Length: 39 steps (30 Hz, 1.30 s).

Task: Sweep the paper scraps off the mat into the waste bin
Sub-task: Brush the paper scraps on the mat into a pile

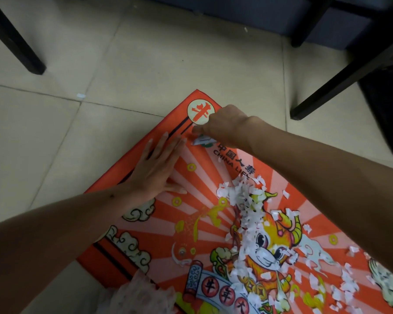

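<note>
- The mat lies on the tiled floor, turned so one corner points away from the person; it is orange-red with a printed cartoon ox and rays.
- Left hand rests flat on the mat just inside its left edge, fingers straight and together, thumb spread, holding nothing.
- Right hand is near the far corner, fingers curled down over a white scrap (whether it actually pinches the scrap I cannot tell, the fingertips are hidden).
- The paper scraps are heaped in a band down the middle of the mat over the ox print, with looser bits scattered toward the right edge.
- Beyond the far corner and along the left edge the floor is bare tile, with one stray fleck on it.
- Dark furniture legs stand to the right, well apart from the mat; another leg stands far left.
- A dark object fills the right border, possibly the bin, too dim to tell.
</note>
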Each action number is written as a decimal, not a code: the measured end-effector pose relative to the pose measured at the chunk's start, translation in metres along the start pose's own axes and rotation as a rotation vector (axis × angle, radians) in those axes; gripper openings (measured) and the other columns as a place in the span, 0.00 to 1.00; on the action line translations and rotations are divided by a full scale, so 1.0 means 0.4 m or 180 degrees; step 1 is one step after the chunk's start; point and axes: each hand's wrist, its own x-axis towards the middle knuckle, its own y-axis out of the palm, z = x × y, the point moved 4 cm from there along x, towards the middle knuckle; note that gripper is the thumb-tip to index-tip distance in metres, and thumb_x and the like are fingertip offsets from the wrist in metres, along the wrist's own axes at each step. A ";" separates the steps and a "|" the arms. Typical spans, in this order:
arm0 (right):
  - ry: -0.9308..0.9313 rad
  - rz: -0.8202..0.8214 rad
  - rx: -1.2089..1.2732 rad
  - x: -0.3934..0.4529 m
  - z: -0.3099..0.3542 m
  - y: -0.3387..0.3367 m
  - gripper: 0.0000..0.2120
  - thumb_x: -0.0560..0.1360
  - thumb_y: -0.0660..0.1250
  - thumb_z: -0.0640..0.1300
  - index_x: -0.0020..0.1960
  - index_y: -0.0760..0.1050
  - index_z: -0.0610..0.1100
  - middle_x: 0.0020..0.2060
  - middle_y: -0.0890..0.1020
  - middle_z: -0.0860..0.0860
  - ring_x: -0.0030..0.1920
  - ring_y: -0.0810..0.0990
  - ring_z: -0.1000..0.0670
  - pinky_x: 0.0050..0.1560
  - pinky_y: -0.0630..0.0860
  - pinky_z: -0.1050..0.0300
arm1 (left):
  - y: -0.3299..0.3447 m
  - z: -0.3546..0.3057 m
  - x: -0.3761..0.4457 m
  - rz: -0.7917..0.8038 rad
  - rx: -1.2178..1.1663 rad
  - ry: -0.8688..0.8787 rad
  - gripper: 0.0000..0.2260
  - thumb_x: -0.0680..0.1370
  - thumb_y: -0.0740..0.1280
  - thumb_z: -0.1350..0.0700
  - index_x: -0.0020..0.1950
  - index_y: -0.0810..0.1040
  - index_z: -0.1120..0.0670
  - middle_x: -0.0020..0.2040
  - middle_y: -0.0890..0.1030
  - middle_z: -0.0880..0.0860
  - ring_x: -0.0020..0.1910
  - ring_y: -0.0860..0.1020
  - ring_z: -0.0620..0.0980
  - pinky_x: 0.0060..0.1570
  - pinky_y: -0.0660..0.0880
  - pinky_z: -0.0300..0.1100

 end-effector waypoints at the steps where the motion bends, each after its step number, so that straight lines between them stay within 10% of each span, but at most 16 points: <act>1: -0.0053 0.0030 0.0015 -0.016 0.013 0.003 0.23 0.82 0.53 0.52 0.76 0.57 0.52 0.51 0.79 0.45 0.48 0.79 0.44 0.33 0.65 0.56 | -0.002 -0.004 -0.001 -0.0012 0.0011 0.0005 0.57 0.63 0.58 0.24 0.80 0.41 0.55 0.81 0.47 0.55 0.79 0.43 0.58 0.76 0.48 0.61; 6: -0.0029 0.0088 -0.0036 -0.081 0.071 0.042 0.25 0.81 0.56 0.42 0.76 0.54 0.54 0.36 0.72 0.48 0.28 0.67 0.50 0.26 0.62 0.59 | -0.012 -0.037 -0.020 -0.0188 0.0193 0.0065 0.52 0.66 0.69 0.32 0.81 0.51 0.55 0.80 0.55 0.56 0.79 0.50 0.60 0.74 0.52 0.62; 10: -0.0198 0.0015 0.0063 -0.169 0.122 0.050 0.28 0.81 0.56 0.42 0.77 0.51 0.56 0.49 0.79 0.47 0.43 0.78 0.45 0.27 0.59 0.58 | -0.020 -0.064 -0.030 -0.0259 0.0338 0.0045 0.49 0.67 0.74 0.39 0.80 0.55 0.55 0.79 0.60 0.57 0.78 0.55 0.62 0.72 0.57 0.64; 15: -0.0224 0.0114 0.0137 -0.259 0.187 0.056 0.25 0.82 0.54 0.43 0.77 0.53 0.56 0.42 0.75 0.47 0.48 0.79 0.44 0.33 0.65 0.56 | -0.025 -0.106 -0.047 -0.0354 0.0476 0.0235 0.45 0.69 0.76 0.48 0.80 0.56 0.54 0.77 0.63 0.57 0.76 0.59 0.63 0.71 0.58 0.64; 28: 0.0528 -0.0031 0.0280 -0.300 0.123 0.070 0.32 0.80 0.59 0.41 0.78 0.47 0.54 0.34 0.66 0.49 0.31 0.67 0.50 0.27 0.59 0.59 | 0.009 -0.209 -0.094 -0.0014 0.0160 0.0411 0.50 0.68 0.63 0.30 0.80 0.53 0.59 0.79 0.58 0.58 0.77 0.59 0.62 0.70 0.60 0.61; 39: 0.0365 0.0118 0.0312 -0.324 0.214 0.096 0.29 0.80 0.58 0.39 0.77 0.52 0.52 0.40 0.72 0.49 0.35 0.71 0.48 0.26 0.58 0.58 | 0.020 -0.232 -0.114 0.0153 0.0096 0.0130 0.46 0.70 0.73 0.42 0.80 0.54 0.56 0.79 0.57 0.58 0.78 0.53 0.63 0.71 0.57 0.64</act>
